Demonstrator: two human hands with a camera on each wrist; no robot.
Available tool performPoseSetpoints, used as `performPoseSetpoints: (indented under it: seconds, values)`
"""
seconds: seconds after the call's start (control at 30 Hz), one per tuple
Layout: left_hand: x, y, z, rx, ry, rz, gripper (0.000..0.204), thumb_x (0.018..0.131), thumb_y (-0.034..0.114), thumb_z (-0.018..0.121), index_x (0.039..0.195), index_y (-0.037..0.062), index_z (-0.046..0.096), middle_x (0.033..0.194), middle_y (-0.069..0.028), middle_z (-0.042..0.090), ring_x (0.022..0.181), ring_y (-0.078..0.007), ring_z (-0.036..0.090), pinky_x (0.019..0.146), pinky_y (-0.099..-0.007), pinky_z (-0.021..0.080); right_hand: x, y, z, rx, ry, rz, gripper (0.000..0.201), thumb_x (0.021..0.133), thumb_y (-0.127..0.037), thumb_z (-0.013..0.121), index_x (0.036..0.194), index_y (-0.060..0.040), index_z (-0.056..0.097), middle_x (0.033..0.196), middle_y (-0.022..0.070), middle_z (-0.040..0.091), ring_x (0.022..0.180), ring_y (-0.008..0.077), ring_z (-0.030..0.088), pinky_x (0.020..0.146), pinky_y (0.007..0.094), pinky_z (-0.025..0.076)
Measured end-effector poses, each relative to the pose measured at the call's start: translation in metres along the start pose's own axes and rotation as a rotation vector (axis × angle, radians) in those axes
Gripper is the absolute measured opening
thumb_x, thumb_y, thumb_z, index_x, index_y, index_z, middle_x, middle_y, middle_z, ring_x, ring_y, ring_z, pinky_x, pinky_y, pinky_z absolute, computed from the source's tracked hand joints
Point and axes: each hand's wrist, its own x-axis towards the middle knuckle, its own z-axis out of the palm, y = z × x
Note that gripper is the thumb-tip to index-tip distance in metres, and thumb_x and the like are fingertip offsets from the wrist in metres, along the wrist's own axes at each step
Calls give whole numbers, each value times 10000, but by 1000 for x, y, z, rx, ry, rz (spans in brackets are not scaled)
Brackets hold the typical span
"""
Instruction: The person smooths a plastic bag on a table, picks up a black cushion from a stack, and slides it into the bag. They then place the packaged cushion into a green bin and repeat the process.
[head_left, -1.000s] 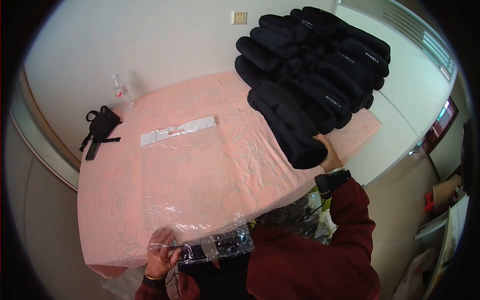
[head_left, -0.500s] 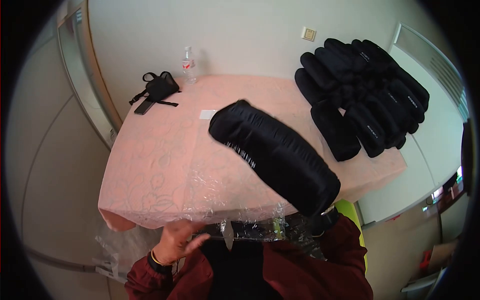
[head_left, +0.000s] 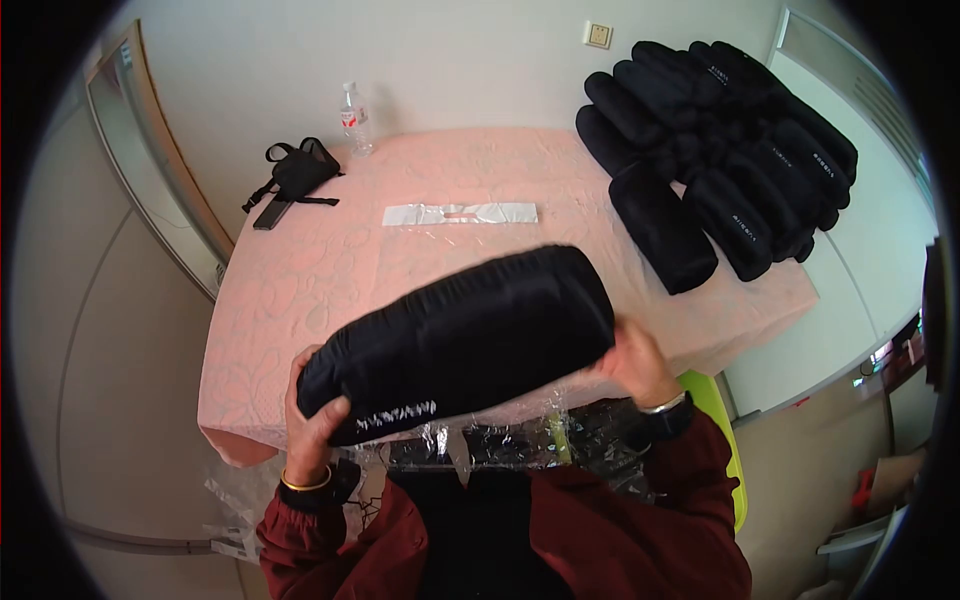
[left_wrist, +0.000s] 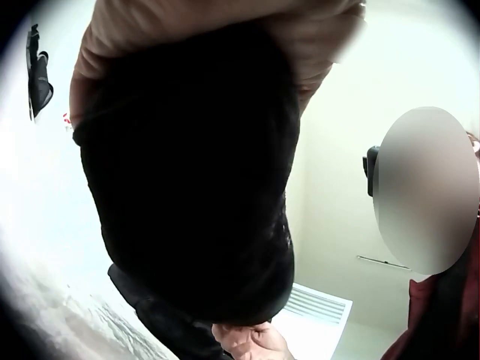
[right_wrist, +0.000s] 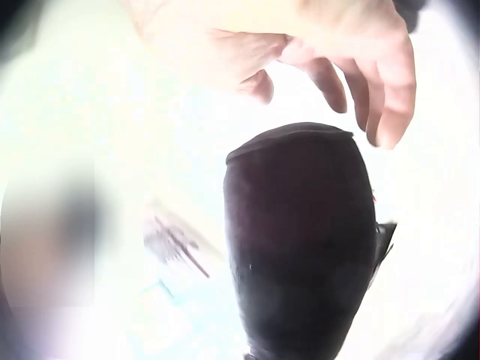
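Head view: my left hand (head_left: 310, 436) grips one end of the black cushion (head_left: 460, 345), tilted above the pink cloth (head_left: 270, 340); I'd level it gently. Left wrist view: my fingers wrap that end, best kept firm without creasing it. Right wrist view: my right hand (right_wrist: 330, 41) is spread beside the other end; contact is unclear, so I'd cup underneath.

black padded roll (head_left: 455, 345), held up over pink tablecloth (head_left: 270, 310).
plump, long, soft dark fabric, rounded ends, puckered seam along far side. small white lettering on near side by left end, too blurred to read. lies sideways at a slant, left end nearer the body, gripped by left hand (head_left: 312, 425); right end farther out, just beside right hand (head_left: 640, 362), apart from it.
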Motion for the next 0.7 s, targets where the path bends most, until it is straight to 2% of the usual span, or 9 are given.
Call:
performPoseSetpoints:
  seconds: [0.07,0.13,0.2,0.23,0.3,0.33,0.4,0.53,0.7]
  values:
    - [9,-3,0,-36,43,-39,788,717,275,845,1344,-23,472,1252,-99,575,1195,-205,544,1040,-355,413,2,-15,6,-80,-79,-54,610,917,-356,643,1433,-82,469,1435,158,500,1360,218,444,1149,405,330]
    - [18,-22,-6,171,-2,-165,771,748,309,834,1350,-16,477,1285,-136,555,1203,-250,543,1034,-375,422,-4,-20,34,-959,101,-738,668,855,-357,703,1420,-71,490,1453,187,465,1380,286,416,1139,475,320]
    - [18,-27,-8,278,-27,-241,764,763,325,828,1353,-12,479,1301,-154,545,1207,-272,542,1030,-386,426,-2,-13,56,-1256,-9,-886,733,813,-368,740,1431,-72,479,1479,196,429,1402,324,379,1149,510,291]
    - [18,-27,-7,539,-30,-76,787,758,349,830,1366,-3,476,1339,-179,515,1235,-302,519,1036,-408,422,1,-9,63,-1558,-126,-1044,799,771,-379,778,1441,-73,469,1505,205,394,1425,362,341,1158,544,263]
    - [21,-21,3,1052,-47,276,833,747,396,835,1391,16,469,1413,-228,455,1292,-363,472,1048,-452,415,15,-1,68,-1588,-191,-1003,847,750,-397,792,1457,-81,449,1519,212,369,1435,379,314,1163,554,246]
    - [22,-12,9,1060,-53,269,833,747,396,835,1391,16,469,1413,-228,455,1292,-363,472,1048,-452,415,23,2,70,-1622,-266,-966,896,729,-416,805,1474,-90,429,1532,218,345,1445,397,288,1168,564,229]
    - [28,6,24,1231,-174,603,984,677,483,843,1444,29,426,1515,-248,339,1379,-412,368,1096,-515,347,38,5,77,-1642,-357,-924,945,708,-435,819,1490,-98,410,1546,224,321,1455,414,261,1173,573,212]
    - [48,4,48,1330,-501,476,1041,616,466,859,1472,72,415,1539,-247,314,1399,-421,331,1119,-566,282,65,1,90,-1659,-533,-840,1078,643,-483,845,1527,-122,344,1561,226,300,1471,408,236,1175,594,192]
    - [61,-19,44,1496,-564,394,1132,567,493,873,1489,61,379,1543,-237,315,1407,-424,326,1136,-574,242,100,7,71,-1664,-529,-762,1140,629,-522,849,1546,-131,296,1565,227,287,1463,413,246,1175,594,190]
